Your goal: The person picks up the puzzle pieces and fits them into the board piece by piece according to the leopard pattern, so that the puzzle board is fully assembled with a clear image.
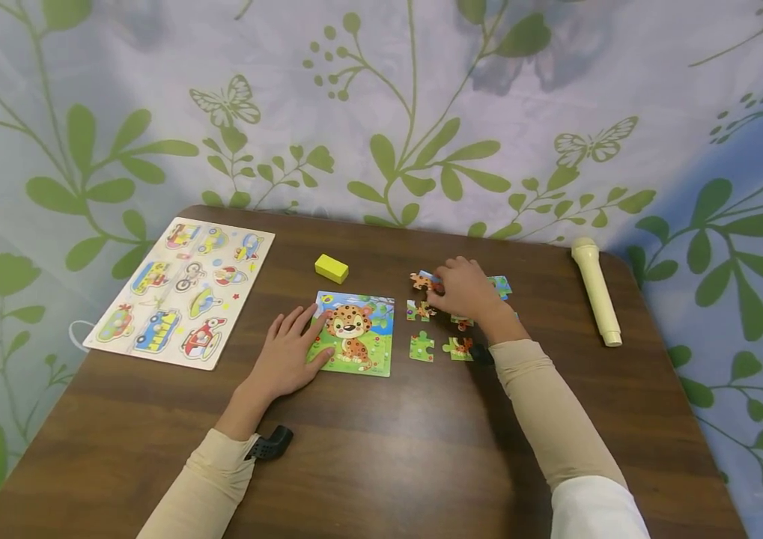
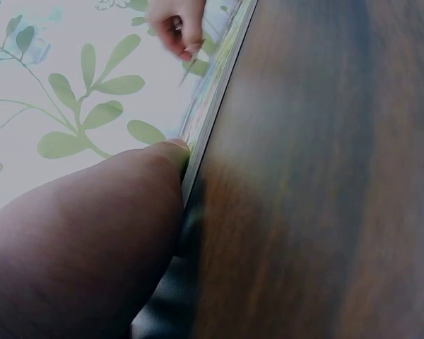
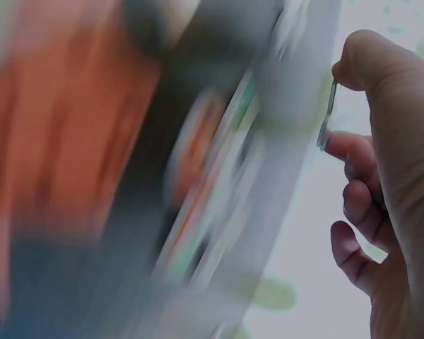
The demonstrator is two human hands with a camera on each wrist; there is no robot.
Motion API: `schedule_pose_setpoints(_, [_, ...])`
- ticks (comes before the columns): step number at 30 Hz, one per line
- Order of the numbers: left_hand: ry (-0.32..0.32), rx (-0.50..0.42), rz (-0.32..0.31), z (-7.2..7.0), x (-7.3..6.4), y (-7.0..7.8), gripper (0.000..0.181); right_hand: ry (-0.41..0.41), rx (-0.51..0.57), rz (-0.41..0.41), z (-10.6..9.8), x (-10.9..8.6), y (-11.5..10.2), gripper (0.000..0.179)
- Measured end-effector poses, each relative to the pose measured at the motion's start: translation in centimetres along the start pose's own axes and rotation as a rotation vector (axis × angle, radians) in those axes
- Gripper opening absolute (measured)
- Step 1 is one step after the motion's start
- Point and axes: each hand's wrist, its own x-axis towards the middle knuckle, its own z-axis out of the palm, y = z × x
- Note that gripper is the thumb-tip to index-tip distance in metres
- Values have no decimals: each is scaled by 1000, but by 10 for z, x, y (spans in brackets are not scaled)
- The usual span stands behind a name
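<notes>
In the head view my left hand point(image 1: 290, 352) lies with spread fingers on the left side of a square leopard picture board point(image 1: 371, 363). The left wrist view shows its thumb point(image 2: 171, 147) at the board's edge. To the right, my right hand point(image 1: 465, 290) pinches a jigsaw puzzle piece point(image 1: 423, 281) with orange spotted print. Seen edge-on in the right wrist view, the thin piece point(image 3: 328, 116) sits between thumb and index finger, off the table. Several loose jigsaw pieces point(image 1: 421, 346) lie below and around this hand, some partly hidden by it.
A yellow block point(image 1: 331, 269) lies behind the picture board. At the left is a white vehicle puzzle board point(image 1: 186, 296). A cream toy microphone point(image 1: 597, 292) lies at the right of the brown table point(image 1: 381, 464). A patterned cloth point(image 1: 287, 90) hangs behind.
</notes>
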Motion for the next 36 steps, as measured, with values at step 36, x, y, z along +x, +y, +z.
schedule_pose_setpoints(36, [30, 67, -109, 8, 15, 33, 60, -30, -10, -255, 6, 24, -119, 20])
